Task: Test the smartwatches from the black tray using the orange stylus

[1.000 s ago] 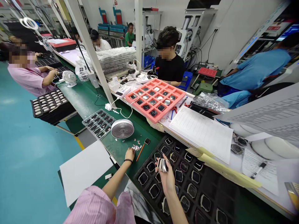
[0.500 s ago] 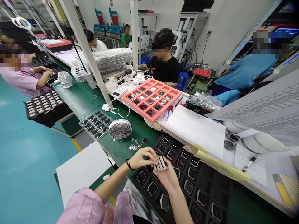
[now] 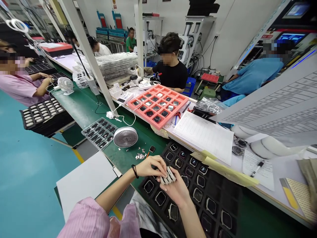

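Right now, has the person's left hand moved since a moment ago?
Yes. Judged against the small fan, the left hand has moved to the right, away from the fan, and now sits against the small bundle in the right hand.

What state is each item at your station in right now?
Left hand, curled over the ribbed silver part
Right hand, cupping it from below
Black foam tray, cells holding watch bodies, some screens lit
Pink foam tray, cells holding dark-faced watch pieces
Desk fan, resting on the green mat
Small metal pieces, loose on the mat
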The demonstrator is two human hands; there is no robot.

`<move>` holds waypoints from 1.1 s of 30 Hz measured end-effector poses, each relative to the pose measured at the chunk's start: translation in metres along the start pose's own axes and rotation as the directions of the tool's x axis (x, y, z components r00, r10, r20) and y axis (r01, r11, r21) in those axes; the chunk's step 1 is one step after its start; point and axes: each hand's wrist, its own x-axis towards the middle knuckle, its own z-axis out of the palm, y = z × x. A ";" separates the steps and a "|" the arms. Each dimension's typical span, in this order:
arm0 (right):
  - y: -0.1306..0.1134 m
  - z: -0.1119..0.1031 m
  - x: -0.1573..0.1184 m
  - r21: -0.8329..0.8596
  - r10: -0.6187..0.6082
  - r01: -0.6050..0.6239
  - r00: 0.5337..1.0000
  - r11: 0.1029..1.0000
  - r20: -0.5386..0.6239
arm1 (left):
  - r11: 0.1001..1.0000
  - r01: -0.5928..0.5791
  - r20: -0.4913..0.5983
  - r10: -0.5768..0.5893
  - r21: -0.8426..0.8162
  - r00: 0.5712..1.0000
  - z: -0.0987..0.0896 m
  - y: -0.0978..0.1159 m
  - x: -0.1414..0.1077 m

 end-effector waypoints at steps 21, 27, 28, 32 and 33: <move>0.014 -0.017 -0.004 -0.068 0.082 -0.081 0.997 0.994 0.010 | 0.997 0.011 0.169 0.002 -0.079 0.986 0.006 -0.020 -0.004; 0.029 -0.030 -0.006 -0.157 0.047 -0.063 0.993 0.986 -0.105 | 0.999 -0.025 0.097 0.029 -0.036 0.995 0.019 -0.044 -0.017; 0.032 -0.032 -0.006 -0.172 0.045 -0.065 0.992 0.983 -0.117 | 1.000 -0.020 0.111 0.023 -0.024 0.994 0.022 -0.048 -0.020; 0.043 -0.039 -0.001 -0.194 0.031 -0.064 0.984 0.979 -0.173 | 0.975 0.192 0.113 -0.205 0.113 0.972 0.026 -0.075 -0.030; 0.044 -0.040 0.001 -0.189 0.033 -0.068 0.982 0.980 -0.184 | 0.946 0.283 0.085 -0.299 0.161 0.950 0.024 -0.085 -0.032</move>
